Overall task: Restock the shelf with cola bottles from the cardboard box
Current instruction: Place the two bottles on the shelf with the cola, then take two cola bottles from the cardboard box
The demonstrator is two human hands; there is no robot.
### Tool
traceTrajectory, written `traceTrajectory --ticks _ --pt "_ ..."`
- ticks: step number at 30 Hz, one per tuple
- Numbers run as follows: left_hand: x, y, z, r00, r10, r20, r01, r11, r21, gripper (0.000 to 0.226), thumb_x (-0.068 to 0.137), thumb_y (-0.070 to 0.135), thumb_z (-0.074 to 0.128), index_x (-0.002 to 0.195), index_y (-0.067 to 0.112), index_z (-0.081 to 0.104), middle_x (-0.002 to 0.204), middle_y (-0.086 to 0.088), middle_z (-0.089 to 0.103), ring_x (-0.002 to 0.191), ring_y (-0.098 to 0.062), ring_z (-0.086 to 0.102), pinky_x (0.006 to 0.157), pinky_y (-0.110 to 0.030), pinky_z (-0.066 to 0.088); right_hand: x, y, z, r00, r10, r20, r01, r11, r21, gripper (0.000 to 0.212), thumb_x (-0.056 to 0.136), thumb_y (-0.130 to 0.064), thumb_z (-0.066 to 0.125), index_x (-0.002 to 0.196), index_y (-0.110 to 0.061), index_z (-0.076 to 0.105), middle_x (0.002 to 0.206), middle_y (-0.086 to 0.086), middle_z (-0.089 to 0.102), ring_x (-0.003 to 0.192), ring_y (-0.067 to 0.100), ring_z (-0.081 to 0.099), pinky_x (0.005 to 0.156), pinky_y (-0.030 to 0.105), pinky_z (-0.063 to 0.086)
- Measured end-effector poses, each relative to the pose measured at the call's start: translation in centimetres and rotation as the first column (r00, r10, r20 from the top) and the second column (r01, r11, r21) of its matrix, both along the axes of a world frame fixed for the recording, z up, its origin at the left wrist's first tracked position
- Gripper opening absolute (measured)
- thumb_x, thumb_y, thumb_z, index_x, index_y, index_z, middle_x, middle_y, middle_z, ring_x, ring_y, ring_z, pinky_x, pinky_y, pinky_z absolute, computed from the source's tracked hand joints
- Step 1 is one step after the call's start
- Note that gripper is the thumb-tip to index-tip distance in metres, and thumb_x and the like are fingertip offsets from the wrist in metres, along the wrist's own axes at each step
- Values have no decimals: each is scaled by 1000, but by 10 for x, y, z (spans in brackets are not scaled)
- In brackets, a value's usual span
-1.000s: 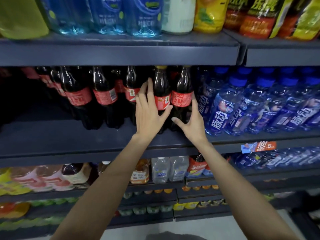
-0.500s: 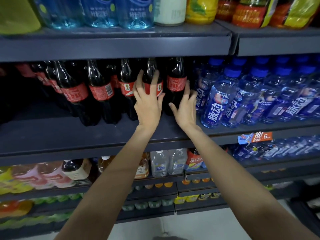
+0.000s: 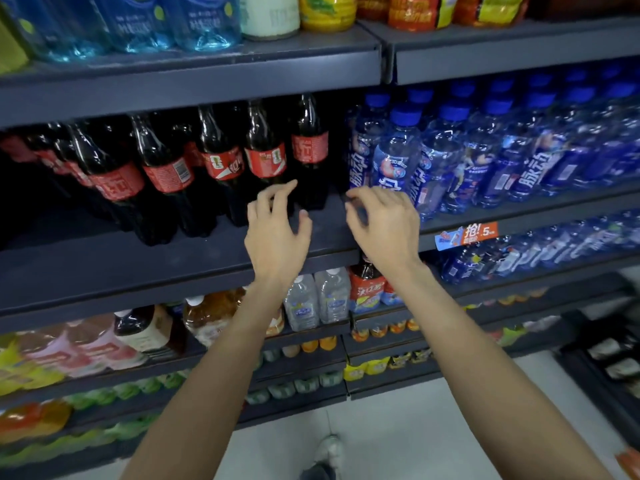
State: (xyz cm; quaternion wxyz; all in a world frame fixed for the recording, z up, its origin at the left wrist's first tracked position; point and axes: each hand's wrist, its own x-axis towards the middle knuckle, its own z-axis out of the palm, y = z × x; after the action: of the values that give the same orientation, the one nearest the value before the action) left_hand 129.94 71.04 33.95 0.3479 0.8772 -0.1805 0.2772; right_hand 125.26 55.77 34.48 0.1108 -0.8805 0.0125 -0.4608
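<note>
Overhead, the upper shelf (image 3: 194, 88) hides the cola bottles' (image 3: 266, 157) caps.

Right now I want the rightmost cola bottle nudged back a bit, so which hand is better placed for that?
Probably the left hand. Its fingertips hover just in front of the rightmost cola bottle. The right hand hangs further right, nearer the blue bottles. Both hold nothing.

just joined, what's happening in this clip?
A person is restocking dark cola bottles with red labels on a dark grey metal shelf, beside blue-capped clear drink bottles. Right now both hands are empty: the left hand and right hand hover with loosely curled fingers just in front of the cola row, touching nothing. The cardboard box isn't in view.
</note>
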Motion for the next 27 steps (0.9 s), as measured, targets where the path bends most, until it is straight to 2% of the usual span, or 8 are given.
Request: traceTrajectory --ticks 4,7,10,12,16,20,24,27 --pt "-68 -21 0 924 -360 -129 304 896 -324 24 93 26 53 115 23 62 97 12 68 88 -5 63 76 -30 53 -80 -19 -13 992 68 103 -81 989 124 19 92 -17 59 106 -8 68 95 4 69 87 21 63 80 31 50" --pt "-123 -44 -14 805 -578 -134 474 763 -440 23 93 29 50 109 19 64 88 12 69 84 -3 65 75 -17 48 -150 -35 -36 990 112 85 -131 955 265 22 92 -14 59 111 -5 65 106 7 66 100 21 61 90 27 46" --pt "-174 -71 -44 637 -728 -252 518 647 -560 15 94 27 52 104 24 62 76 13 63 73 -5 61 70 -22 48 -223 -52 -72 1000 -2 -29 15 881 472 26 92 -21 58 115 -9 63 111 0 63 102 15 57 88 22 44" --pt "-202 -91 -69 522 -785 -335 540 607 -583 13 94 25 52 103 26 62 72 11 59 64 -8 55 63 -28 47 -271 -63 -102 983 -111 -147 176 805 567 29 91 -28 58 117 -15 61 112 -5 62 103 16 58 89 27 45" --pt "-248 -146 -124 307 -783 -541 646 589 -485 13 89 26 57 101 30 62 73 13 60 67 -13 58 65 -34 48 -362 -88 -151 884 -291 -365 465 622 630 30 88 -27 62 116 -18 60 108 -6 63 101 19 60 86 40 50" --pt "-293 -216 -171 101 -686 -721 751 528 -397 19 87 19 61 87 39 60 78 11 62 73 -15 59 71 -35 47 -444 -124 -182 724 -349 -595 689 425 587 26 88 -23 65 114 -18 61 102 -4 66 89 12 61 80 32 50" --pt "-355 -305 -222 -8 -530 -848 902 362 -235 12 81 31 62 83 43 61 80 12 64 83 -20 66 76 -35 51 -533 -180 -211 525 -254 -812 846 259 466 25 88 -26 61 113 -23 60 97 -6 68 79 9 58 75 30 49" --pt "-419 -375 -248 -30 -430 -902 979 168 -113 10 89 24 60 95 31 62 90 8 66 94 -16 64 75 -24 45 -613 -224 -227 377 -179 -909 923 157 352 30 88 -26 60 118 -20 60 112 2 64 96 19 61 82 31 47"
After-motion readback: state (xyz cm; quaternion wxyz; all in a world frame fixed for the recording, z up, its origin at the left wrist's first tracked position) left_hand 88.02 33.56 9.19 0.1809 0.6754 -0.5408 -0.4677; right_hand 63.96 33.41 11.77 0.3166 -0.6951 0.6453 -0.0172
